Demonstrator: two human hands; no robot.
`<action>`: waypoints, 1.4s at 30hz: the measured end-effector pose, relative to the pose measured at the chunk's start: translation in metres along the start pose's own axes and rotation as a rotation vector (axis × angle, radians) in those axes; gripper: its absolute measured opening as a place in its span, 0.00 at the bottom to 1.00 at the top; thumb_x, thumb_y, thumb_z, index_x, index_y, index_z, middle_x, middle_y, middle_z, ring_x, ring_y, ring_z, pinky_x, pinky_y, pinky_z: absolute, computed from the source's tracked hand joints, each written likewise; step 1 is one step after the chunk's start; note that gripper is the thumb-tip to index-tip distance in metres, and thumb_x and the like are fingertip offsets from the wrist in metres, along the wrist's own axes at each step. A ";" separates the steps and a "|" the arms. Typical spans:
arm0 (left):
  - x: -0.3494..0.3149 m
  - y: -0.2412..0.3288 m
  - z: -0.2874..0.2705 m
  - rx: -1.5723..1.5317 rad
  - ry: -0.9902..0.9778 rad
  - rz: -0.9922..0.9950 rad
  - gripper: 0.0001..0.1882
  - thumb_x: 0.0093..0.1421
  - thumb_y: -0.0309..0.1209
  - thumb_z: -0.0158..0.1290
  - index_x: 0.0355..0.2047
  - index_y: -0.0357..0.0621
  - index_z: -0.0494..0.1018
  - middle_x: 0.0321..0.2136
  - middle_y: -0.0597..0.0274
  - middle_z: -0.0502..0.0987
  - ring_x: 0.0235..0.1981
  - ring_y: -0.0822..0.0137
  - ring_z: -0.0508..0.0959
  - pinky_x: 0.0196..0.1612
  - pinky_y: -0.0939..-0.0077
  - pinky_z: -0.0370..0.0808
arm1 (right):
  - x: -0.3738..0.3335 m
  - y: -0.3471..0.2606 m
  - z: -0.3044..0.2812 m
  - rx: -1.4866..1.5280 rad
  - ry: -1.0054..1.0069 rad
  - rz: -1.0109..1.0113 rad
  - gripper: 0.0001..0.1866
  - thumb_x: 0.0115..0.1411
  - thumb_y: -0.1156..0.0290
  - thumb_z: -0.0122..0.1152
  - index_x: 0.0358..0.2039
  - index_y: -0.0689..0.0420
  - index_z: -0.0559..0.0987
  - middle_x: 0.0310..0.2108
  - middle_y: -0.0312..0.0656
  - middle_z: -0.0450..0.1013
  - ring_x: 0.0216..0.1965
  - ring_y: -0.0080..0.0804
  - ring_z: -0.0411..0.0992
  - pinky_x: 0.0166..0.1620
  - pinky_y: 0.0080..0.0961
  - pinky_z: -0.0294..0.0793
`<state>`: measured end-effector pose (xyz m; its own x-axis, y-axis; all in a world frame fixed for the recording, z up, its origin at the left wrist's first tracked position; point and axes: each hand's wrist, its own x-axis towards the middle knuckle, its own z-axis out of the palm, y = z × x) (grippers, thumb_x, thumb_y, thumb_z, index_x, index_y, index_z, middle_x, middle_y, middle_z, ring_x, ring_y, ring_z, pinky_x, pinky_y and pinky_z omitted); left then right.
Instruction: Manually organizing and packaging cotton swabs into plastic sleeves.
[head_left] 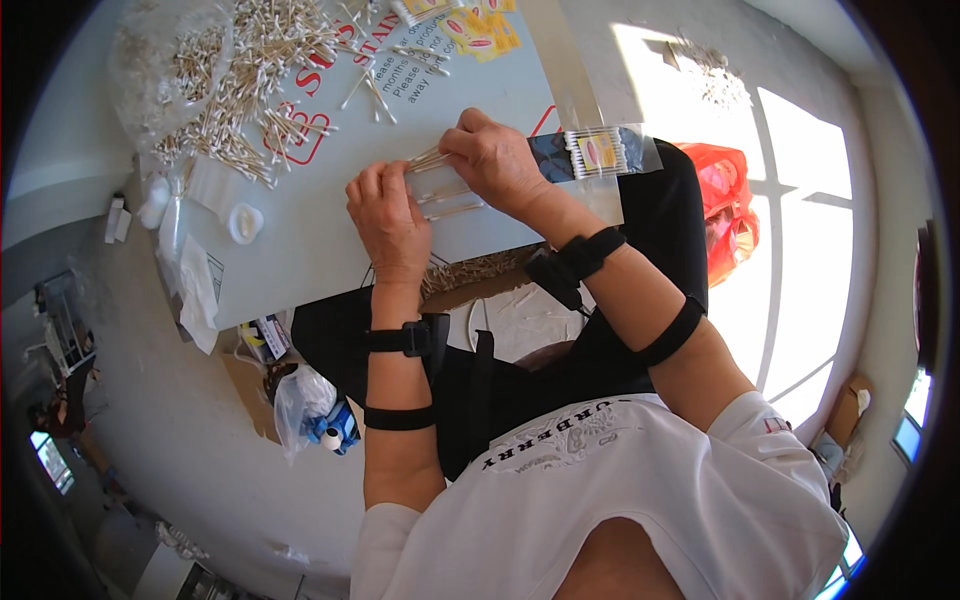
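Between my two hands, just above the table, a few cotton swabs (428,160) lie side by side. My left hand (390,225) is closed on their left ends, thumb and fingers pinched. From the other side my right hand (495,165) closes on their right ends, its fingers curled and partly hiding them. Just below, loose cotton swabs (455,211) rest on the table next to my left hand's fingers. To the right of my right hand lies a clear packet of cotton swabs (598,153) with a yellow card in it, near the table's edge.
A big heap of cotton swabs (250,60) spills from a clear plastic bag (165,75) at the far left. Yellow cards (485,35) lie at the back. A small white dish (245,222) stands at the left. Beside my legs are a red bag (725,205) and a cardboard box (250,395).
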<state>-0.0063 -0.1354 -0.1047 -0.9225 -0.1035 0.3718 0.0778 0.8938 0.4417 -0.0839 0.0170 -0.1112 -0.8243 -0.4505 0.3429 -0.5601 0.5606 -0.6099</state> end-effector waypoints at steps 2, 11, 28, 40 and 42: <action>0.001 0.001 0.001 0.006 -0.003 -0.020 0.17 0.53 0.17 0.52 0.45 0.42 0.72 0.43 0.58 0.70 0.48 0.52 0.69 0.50 0.57 0.66 | -0.001 0.002 0.003 -0.011 0.004 0.004 0.02 0.52 0.72 0.62 0.26 0.54 0.78 0.29 0.41 0.70 0.30 0.42 0.74 0.32 0.36 0.75; 0.005 -0.003 0.002 -0.029 0.027 -0.034 0.18 0.52 0.16 0.52 0.44 0.42 0.72 0.42 0.57 0.71 0.47 0.52 0.69 0.50 0.57 0.66 | -0.002 0.000 0.003 0.013 0.013 -0.004 0.03 0.52 0.74 0.63 0.25 0.55 0.77 0.28 0.40 0.69 0.29 0.42 0.74 0.33 0.35 0.74; 0.014 0.006 0.009 -0.054 -0.102 0.047 0.09 0.55 0.19 0.53 0.36 0.44 0.76 0.42 0.62 0.72 0.48 0.56 0.69 0.51 0.59 0.66 | -0.026 -0.013 -0.017 0.446 0.214 0.295 0.13 0.58 0.81 0.55 0.44 0.60 0.77 0.49 0.46 0.70 0.47 0.37 0.72 0.49 0.27 0.72; -0.006 0.031 0.036 -0.658 0.210 -0.252 0.17 0.68 0.27 0.42 0.55 0.36 0.66 0.56 0.50 0.67 0.58 0.55 0.67 0.61 0.62 0.64 | -0.042 -0.029 0.019 0.717 0.308 0.290 0.17 0.66 0.80 0.47 0.55 0.63 0.70 0.59 0.51 0.65 0.58 0.43 0.66 0.59 0.27 0.65; -0.006 0.030 0.034 -0.724 0.232 -0.287 0.18 0.68 0.31 0.43 0.56 0.36 0.66 0.56 0.51 0.67 0.58 0.56 0.67 0.61 0.62 0.63 | -0.041 -0.025 0.019 0.773 0.356 0.312 0.17 0.65 0.80 0.47 0.54 0.63 0.71 0.58 0.51 0.66 0.58 0.42 0.66 0.59 0.26 0.64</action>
<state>-0.0110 -0.0930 -0.1216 -0.8480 -0.4449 0.2881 0.1485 0.3223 0.9349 -0.0347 0.0083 -0.1242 -0.9780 -0.0431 0.2040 -0.2013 -0.0596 -0.9777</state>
